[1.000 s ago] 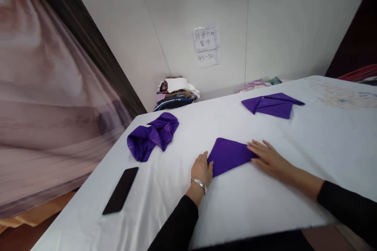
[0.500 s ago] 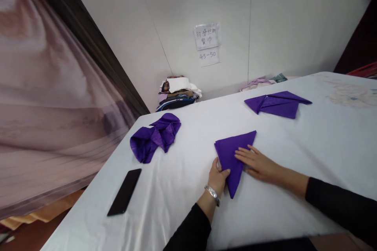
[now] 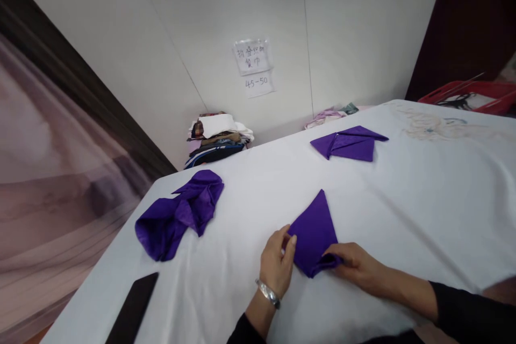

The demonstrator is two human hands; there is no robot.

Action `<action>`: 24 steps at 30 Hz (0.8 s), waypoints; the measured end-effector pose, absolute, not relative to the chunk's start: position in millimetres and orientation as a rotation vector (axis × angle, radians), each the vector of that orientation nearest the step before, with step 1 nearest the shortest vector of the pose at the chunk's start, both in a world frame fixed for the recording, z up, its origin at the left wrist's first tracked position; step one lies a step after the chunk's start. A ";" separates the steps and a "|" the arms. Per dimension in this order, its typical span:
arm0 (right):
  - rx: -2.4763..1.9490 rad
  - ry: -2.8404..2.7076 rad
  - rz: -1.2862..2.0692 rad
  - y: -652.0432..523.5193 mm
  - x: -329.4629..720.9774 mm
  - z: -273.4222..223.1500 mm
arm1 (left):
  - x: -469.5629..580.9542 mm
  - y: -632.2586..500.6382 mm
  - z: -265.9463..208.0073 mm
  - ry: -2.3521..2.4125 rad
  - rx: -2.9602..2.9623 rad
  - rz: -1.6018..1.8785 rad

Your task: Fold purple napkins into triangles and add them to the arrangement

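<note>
Left hand (image 3: 277, 262) pinches the purple napkin (image 3: 313, 232) at its nine o'clock; right hand (image 3: 357, 266) pinches its curled corner at four o'clock.

1. The scene is lit softly, the white-covered bench (image 3: 250, 188) being rendered brightest and the wall (image 3: 221, 5) a duller grey.
2. Gentle shading is picked out along creases in the bench's cover.
3. A small glint is caught on the bracelet (image 3: 267, 293).
4. Detail is swallowed in the dark panel (image 3: 463, 21).
5. Wall seams are slanted, as by a wide lens.
6. The curtain (image 3: 40, 140) is blurred.
</note>
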State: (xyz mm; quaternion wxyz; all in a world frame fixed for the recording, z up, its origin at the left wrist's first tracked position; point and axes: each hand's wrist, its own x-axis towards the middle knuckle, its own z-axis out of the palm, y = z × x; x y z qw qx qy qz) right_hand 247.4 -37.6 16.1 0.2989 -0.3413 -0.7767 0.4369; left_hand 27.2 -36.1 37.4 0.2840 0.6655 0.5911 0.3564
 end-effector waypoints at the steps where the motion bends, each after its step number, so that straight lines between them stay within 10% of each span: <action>1: -0.908 -1.983 1.289 -37.2 247.7 18.9 | 26.3 -32.0 38.3 1.517 1.872 0.920; 7: -0.984 -1.456 1.661 11.1 255.8 18.9 | 31.4 -14.4 32.7 1.378 1.961 0.678; 24: -1.427 -1.643 1.119 70.9 268.2 -0.6 | 38.3 -0.9 -2.8 1.693 1.998 0.843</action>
